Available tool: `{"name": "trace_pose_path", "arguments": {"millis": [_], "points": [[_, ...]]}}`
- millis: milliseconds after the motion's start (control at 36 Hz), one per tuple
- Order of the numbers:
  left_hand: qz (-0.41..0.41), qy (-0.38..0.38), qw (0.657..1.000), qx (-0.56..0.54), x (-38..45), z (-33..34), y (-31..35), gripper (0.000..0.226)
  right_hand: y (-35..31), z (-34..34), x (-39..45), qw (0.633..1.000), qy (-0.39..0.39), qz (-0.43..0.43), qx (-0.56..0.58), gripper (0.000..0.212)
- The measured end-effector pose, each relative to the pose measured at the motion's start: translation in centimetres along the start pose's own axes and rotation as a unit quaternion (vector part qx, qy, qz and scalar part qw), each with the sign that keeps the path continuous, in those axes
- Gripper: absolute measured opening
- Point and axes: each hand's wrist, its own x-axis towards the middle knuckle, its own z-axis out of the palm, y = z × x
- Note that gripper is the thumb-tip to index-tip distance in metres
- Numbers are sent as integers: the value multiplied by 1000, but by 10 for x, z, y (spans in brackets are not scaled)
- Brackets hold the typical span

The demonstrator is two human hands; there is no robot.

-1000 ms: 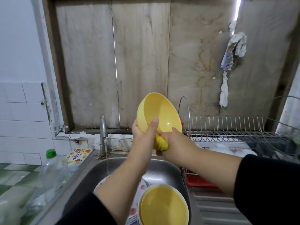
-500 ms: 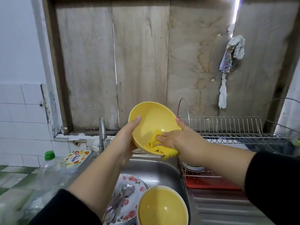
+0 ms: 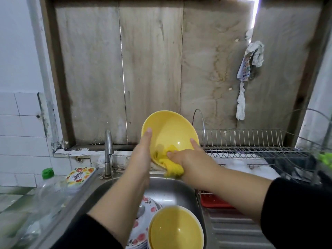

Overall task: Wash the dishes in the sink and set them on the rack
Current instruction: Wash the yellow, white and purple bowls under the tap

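Note:
My left hand [image 3: 142, 155] grips the left rim of a yellow bowl [image 3: 170, 131], thumb over the edge, holding it tilted above the steel sink [image 3: 172, 190]. My right hand [image 3: 186, 156] presses a yellow cloth [image 3: 170, 163] against the bowl's lower inside and rim, with the thumb on the right rim. Below in the sink sit a second yellow bowl [image 3: 177, 230] and a flowered plate [image 3: 143, 221] with a spoon on it. The wire dish rack [image 3: 251, 146] stands to the right.
A tap [image 3: 108, 151] stands at the sink's back left. A clear bottle with a green cap [image 3: 47, 178] and a flat printed box [image 3: 80, 175] sit on the left counter. A red tray [image 3: 213, 202] lies under the rack. Rags hang on the wooden boards.
The bowl has tipped more upright and swung slightly right. My right hand with the cloth slid lower along the bowl's inside toward its bottom rim.

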Motion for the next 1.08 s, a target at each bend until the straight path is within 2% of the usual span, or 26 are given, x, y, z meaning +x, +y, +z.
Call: {"name": "trace_pose_path", "arguments": {"millis": [56,111,167,222,250,306,361,444,500,528,583,611,667,722,778,806,889,944,1000,1083], "points": [[20,9,1000,16,-8,9,-14,63,-12,4,2,988,40,49,144,45],[0,-24,1000,11,-15,6,-17,76,-14,3,1,980,39,64,185,39],[-40,-59,997,-4,-14,-9,-12,76,-5,5,-2,992,14,33,117,44],[-48,-64,997,-4,-10,-25,-2,48,9,10,-2,1000,-12,-5,-15,52],[-53,-54,997,6,-9,-29,-1,36,12,11,-2,998,-22,-19,-59,54],[-48,-14,998,32,-10,-27,-8,32,4,11,-2,997,-31,-23,-61,57],[-35,2,998,54,-13,-15,-21,54,-13,16,1,999,-8,7,39,54],[-26,9,998,62,-24,-5,-29,102,-32,28,6,963,81,51,250,35],[-54,12,997,58,-25,-8,-27,111,-35,31,4,940,114,62,315,23],[-70,3,996,52,-26,-14,-28,108,-34,32,1,918,123,71,370,19],[-65,-33,997,22,-31,-27,-33,94,-34,35,-4,833,144,108,523,21],[-60,-27,998,0,-33,-32,-38,83,-35,37,-6,776,150,129,599,23],[-75,47,995,-41,-32,-43,-52,63,-38,43,-9,644,143,147,737,28],[-140,108,982,-65,-29,-52,-67,60,-46,50,-11,515,121,150,835,33],[-210,103,961,-145,-30,-57,-75,64,-52,56,-13,419,103,144,891,36],[-227,79,949,-205,-32,-57,-76,62,-53,59,-14,384,95,143,907,34],[-210,33,925,-314,-36,-58,-80,52,-56,66,-16,295,100,158,937,21],[-174,50,933,-312,-36,-57,-81,44,-56,71,-16,253,117,166,946,35],[-152,76,939,-298,-39,-54,-76,38,-58,75,-15,242,119,184,945,46],[-145,116,941,-283,-38,-54,-71,33,-56,81,-14,231,116,217,941,26]]}}
